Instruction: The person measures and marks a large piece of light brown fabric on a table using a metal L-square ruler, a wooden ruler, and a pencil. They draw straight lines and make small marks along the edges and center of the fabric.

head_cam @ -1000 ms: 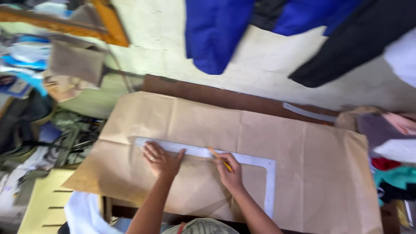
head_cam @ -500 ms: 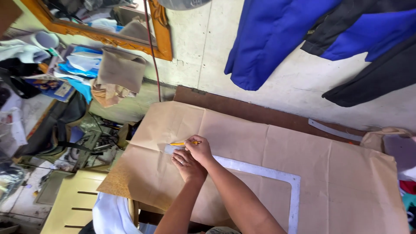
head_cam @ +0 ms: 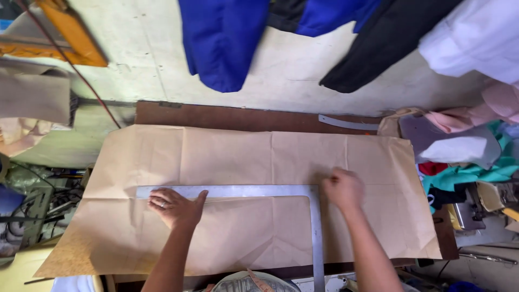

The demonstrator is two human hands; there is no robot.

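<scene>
1. Head view: a large sheet of brown paper lies spread over a dark brown table. On the paper lies a metal L-shaped square, its long arm running left to right and its short arm coming down toward the person past the table's near edge.
2. The left hand lies flat and open, palm down, fingers spread on the left part of the ruler's long arm and pressing it to the paper; a ring shows on one finger.
3. The right hand is curled into a loose fist just right of the square's corner, resting on the paper. It is blurred, so I cannot tell whether it holds anything.
4. Against half a second ago: then both hands were bunched together near the ruler's left end, the right one holding a yellow pencil. Now the hands are well apart, the right one having crossed to the corner end. The view has also swung right, so the whole sheet shows.
5. Around: blue and black garments hang on the wall above; folded cloths pile at the right; a curved ruler lies on the table behind the paper.
</scene>
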